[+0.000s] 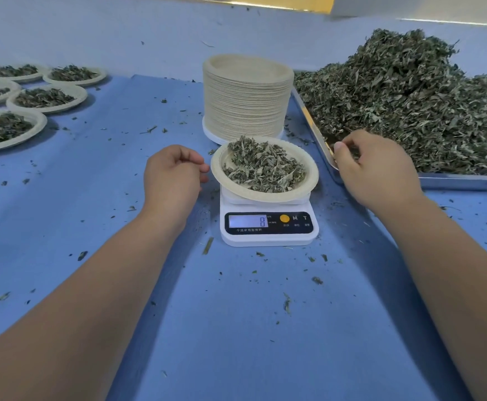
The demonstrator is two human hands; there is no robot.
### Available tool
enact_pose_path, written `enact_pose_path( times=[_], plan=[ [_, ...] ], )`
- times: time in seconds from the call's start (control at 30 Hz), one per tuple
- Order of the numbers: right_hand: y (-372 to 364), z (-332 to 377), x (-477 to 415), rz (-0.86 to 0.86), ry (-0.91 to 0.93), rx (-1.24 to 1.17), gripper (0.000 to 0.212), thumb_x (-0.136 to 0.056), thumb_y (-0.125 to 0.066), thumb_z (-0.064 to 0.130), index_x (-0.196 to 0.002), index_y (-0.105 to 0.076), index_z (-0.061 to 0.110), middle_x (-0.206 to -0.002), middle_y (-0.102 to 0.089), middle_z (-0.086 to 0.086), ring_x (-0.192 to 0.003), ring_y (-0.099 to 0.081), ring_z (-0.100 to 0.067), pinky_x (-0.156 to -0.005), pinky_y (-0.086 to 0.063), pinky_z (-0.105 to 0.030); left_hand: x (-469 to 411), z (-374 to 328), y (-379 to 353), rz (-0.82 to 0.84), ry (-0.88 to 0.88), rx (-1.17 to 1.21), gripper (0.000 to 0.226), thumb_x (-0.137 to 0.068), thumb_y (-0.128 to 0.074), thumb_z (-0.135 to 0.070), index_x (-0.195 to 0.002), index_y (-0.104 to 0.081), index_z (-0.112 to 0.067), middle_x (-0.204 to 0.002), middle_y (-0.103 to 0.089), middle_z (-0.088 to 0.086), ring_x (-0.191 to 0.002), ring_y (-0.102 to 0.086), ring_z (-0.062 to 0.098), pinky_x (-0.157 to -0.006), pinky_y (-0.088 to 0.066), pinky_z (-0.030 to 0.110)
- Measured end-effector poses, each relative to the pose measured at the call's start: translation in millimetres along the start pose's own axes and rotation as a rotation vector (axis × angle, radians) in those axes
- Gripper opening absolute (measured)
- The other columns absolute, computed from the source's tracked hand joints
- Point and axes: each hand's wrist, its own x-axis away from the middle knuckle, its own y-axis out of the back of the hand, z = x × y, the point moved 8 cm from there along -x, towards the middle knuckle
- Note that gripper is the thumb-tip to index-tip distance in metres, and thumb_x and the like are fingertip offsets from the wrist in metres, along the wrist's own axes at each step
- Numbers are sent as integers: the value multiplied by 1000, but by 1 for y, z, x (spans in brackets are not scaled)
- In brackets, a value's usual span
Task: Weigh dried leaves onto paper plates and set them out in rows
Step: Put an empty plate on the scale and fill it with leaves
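A paper plate (306, 180) heaped with dried leaves (262, 166) sits on a small white digital scale (268, 227) whose display reads 8. My left hand (173, 175) hovers just left of the plate, fingers loosely curled and holding nothing. My right hand (375, 169) reaches over the near corner of a metal tray (465, 182). Its fingers are curled into the edge of the big pile of dried leaves (410, 105), pinching some.
A tall stack of empty paper plates (246, 96) stands right behind the scale. Several filled plates (45, 98) lie in rows at the far left. Leaf crumbs are scattered over the blue table cover (236, 314).
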Motion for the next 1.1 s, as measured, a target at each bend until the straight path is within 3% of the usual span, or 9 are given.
enact_pose_path(
  times=[0.1, 0.23, 0.4, 0.5, 0.6, 0.67, 0.9, 1.0, 1.1],
  plan=[
    [-15, -17, 2, 181, -130, 186, 55, -101, -23, 64, -96, -54, 20, -82, -52, -1, -81, -50, -29, -80, -40, -45, 0, -1, -1, 11, -6, -11, 33, -79, -44, 9, -80, -66, -16, -64, -69, -11, -58, -63, 4, -63, -53, 28],
    [-21, -19, 6, 290, -148, 249, 70, -99, -10, 69, -76, -53, 19, -67, -51, 0, -61, -41, -22, -92, -40, -52, 0, -1, -1, 17, -19, -15, 33, -78, -44, 9, -78, -65, -16, -65, -68, -10, -60, -63, 7, -63, -52, 29],
    [-15, -14, 5, 188, -113, 195, 62, -102, -23, 63, -71, -52, 17, -64, -55, -4, -63, -51, -28, -73, -42, -42, -1, -1, -2, 14, -28, -13, 33, -77, -43, 9, -78, -65, -16, -63, -68, -11, -62, -63, 8, -62, -51, 28],
    [-7, -2, 4, 89, -48, 92, 44, -103, -38, 51, -89, -61, 17, -71, -61, -2, -72, -58, -32, -78, -47, -42, -1, 0, -2, 15, -28, -7, 34, -77, -43, 9, -78, -65, -16, -65, -68, -11, -64, -64, 11, -63, -51, 30],
    [8, 28, 7, 1, 65, -222, 25, -100, -50, 41, -108, -68, 25, -82, -63, 12, -74, -58, -15, -74, -45, -32, -2, 0, -2, 15, -34, -3, 33, -78, -43, 9, -80, -65, -16, -68, -69, -10, -66, -64, 12, -64, -51, 31],
    [8, 52, 8, 90, 150, -317, 27, -99, -54, 44, -119, -66, 30, -98, -65, 15, -90, -57, -8, -80, -41, -28, -3, 1, -1, 5, -28, 3, 33, -78, -43, 8, -82, -66, -16, -70, -70, -9, -65, -64, 10, -64, -51, 30],
    [-5, 113, -2, 455, 308, -170, 57, -93, -50, 68, -144, -46, 43, -134, -59, 10, -101, -56, -10, -91, -44, -34, -2, 2, -3, 20, -21, 13, 31, -79, -45, 8, -81, -65, -16, -64, -69, -12, -56, -63, 3, -63, -51, 29],
    [-20, 128, -11, 551, 334, -49, 67, -92, -48, 72, -151, -37, 43, -148, -51, 6, -128, -52, -17, -104, -44, -38, -2, 1, -3, 22, -27, 10, 31, -79, -46, 8, -81, -65, -16, -63, -69, -13, -55, -62, 2, -63, -51, 29],
    [-30, 139, -23, 517, 347, 1, 65, -92, -46, 73, -148, -42, 40, -137, -57, 5, -124, -53, -20, -100, -45, -37, -2, 0, -3, 26, -35, 13, 31, -79, -46, 8, -80, -65, -16, -63, -69, -13, -55, -62, 2, -63, -51, 29]
  ],
)
